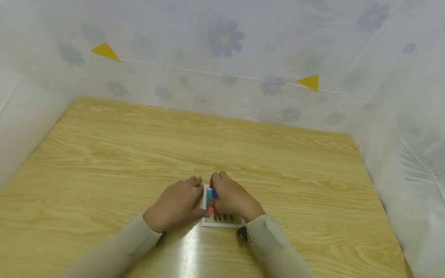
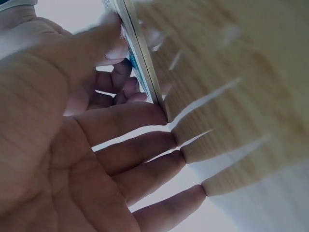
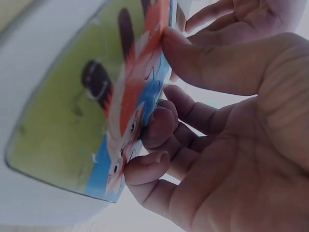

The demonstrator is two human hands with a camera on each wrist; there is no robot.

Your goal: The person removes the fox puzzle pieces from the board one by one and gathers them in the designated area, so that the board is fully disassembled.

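Observation:
A flat board with a fox picture [image 1: 220, 219] and a white border lies on the wooden table under both hands. In the right wrist view the fox picture [image 3: 67, 130] shows orange fur, dark legs, green grass and blue sky. At the board's left side, my left hand [image 1: 179, 202] rests its straight fingertips on the table, the thumb on the board's edge [image 2: 143, 53], which looks layered. My right hand [image 1: 235, 198] lies over the upper part of the picture, its curled fingers [image 3: 157, 126] and thumb touching it. The hand covers much of the fox.
The wooden table [image 1: 141, 142] extends around the board. A pale flowered sheet [image 1: 225, 39] stands behind it and along both sides. Yellow triangles [image 1: 105, 51] are stuck on the sheet. A small black object [image 1: 242, 233] shows at the right cuff.

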